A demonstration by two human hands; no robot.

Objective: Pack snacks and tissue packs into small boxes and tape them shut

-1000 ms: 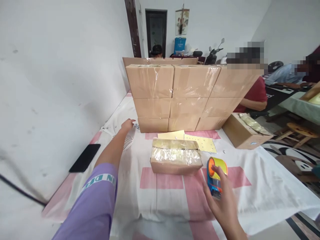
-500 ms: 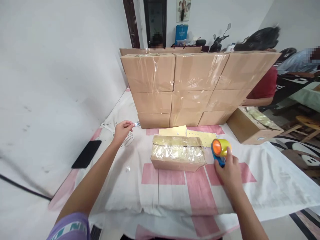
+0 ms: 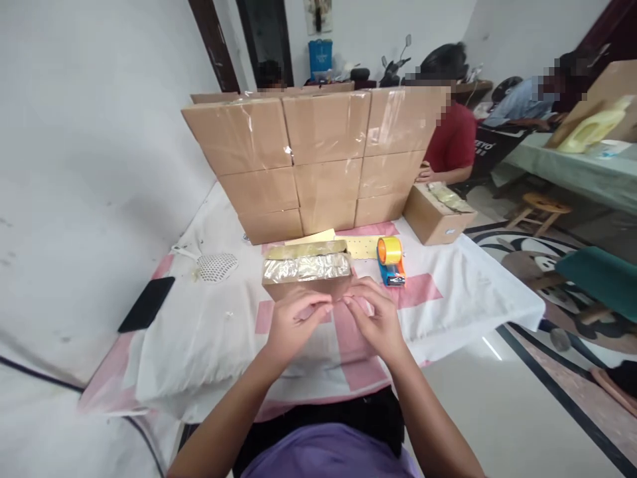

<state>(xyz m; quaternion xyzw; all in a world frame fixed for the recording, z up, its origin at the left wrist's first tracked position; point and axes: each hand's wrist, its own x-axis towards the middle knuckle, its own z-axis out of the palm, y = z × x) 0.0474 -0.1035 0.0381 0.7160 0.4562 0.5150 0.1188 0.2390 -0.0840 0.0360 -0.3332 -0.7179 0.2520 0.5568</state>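
Note:
My left hand and my right hand meet fingertip to fingertip just in front of a small cardboard box whose top is covered with shiny tape. The left fingers are pinched together; whatever sits between them is too small to make out. The right fingers curl toward the same spot. A blue tape dispenser with a yellow roll lies on the cloth to the right of the box, free of both hands.
A wall of taped cardboard boxes stands behind. Yellow sheets lie at its foot, another box to the right, a white mesh object and black phone to the left. A person in red sits beyond.
My left hand picked up something small at the far left and came back to the middle. My right hand set the tape dispenser down beside the box and joined the left.

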